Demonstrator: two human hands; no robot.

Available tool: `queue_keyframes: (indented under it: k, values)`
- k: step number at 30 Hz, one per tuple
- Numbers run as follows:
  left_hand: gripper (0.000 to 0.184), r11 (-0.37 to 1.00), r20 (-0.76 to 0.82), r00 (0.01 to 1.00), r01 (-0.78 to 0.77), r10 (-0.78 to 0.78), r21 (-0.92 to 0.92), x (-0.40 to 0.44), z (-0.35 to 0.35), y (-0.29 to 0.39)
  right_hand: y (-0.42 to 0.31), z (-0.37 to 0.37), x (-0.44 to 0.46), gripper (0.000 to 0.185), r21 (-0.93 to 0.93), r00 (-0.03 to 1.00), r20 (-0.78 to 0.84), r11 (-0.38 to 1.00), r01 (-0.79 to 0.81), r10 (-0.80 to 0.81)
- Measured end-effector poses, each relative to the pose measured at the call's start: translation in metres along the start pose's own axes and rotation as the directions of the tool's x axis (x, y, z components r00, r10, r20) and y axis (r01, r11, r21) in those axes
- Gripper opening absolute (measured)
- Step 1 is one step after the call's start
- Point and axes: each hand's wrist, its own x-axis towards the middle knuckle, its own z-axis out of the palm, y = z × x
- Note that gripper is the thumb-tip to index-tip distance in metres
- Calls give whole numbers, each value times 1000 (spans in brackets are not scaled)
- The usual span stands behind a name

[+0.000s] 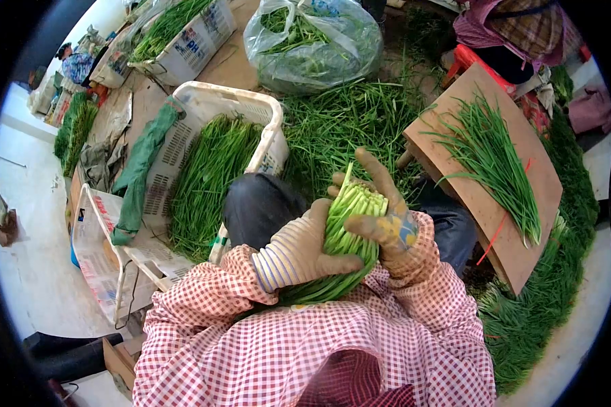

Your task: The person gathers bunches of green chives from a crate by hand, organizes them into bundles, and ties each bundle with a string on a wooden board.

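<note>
Against my lap rests a thick bundle of green stalks (352, 230), its pale cut ends upward and its leaves trailing down to the left. My left hand (305, 247), in a striped, dirty glove, wraps round the bundle's left side. At its right side is my right hand (387, 217), in a stained glove, fingers spread, with the thumb across the stalk ends. To the right, a loose bunch of green leaves (492, 163) lies on a tilted brown board (448, 136), with a red strip (492, 239) beside it.
A white basket (275, 136) of green stalks stands left of my knee, a green cloth over its side. Loose greens cover the floor ahead, near a clear plastic bag (312, 51). More greens lie right of the board. People sit at the upper right and far upper left.
</note>
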Motion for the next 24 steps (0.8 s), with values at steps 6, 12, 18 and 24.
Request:
queue_keyframes:
  k: [6,12,18,24]
  values:
    - [71,975,37,995,-79,89,-209,7,-10,-8,5,-3,5,70,-47,991,-118,996,-70,64]
    - [32,955,-6,964,-263,264,-137,35,-31,-27,9,-9,7,68,-24,991,-125,998,-59,56]
    - [33,954,201,938,-296,284,33,28,-41,-32,4,-16,7,62,-65,983,-127,988,-143,134]
    - [33,950,228,922,-301,312,-82,31,-26,-34,5,-33,5,57,20,978,118,985,-174,170]
